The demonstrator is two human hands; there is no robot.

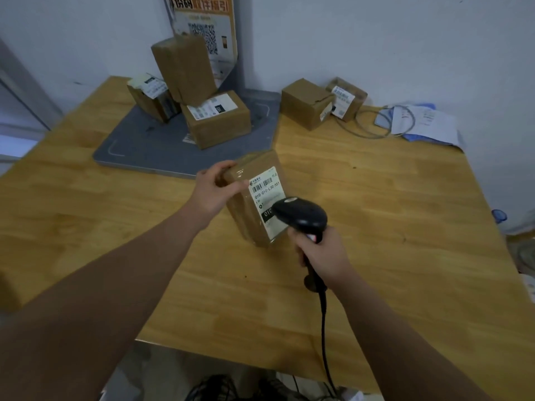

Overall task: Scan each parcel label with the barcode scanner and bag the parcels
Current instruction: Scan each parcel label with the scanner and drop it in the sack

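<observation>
A brown taped parcel [249, 204] stands tilted on the wooden table [390, 215], its white barcode label [267, 190] facing up toward me. My left hand [214, 189] grips the parcel's upper left end. My right hand [321, 253] grips the handle of a black barcode scanner [301, 217]. The scanner's head hangs just over the lower part of the label and hides it. The scanner's black cable [324, 328] runs down toward me off the table edge.
Three labelled parcels [217, 118] are piled on a grey mat [162, 146] at the back left. Two more parcels [311, 107] sit at the back right beside a grey cable [376, 123] and papers [425, 123]. A QR-code poster [205, 27] leans on the wall.
</observation>
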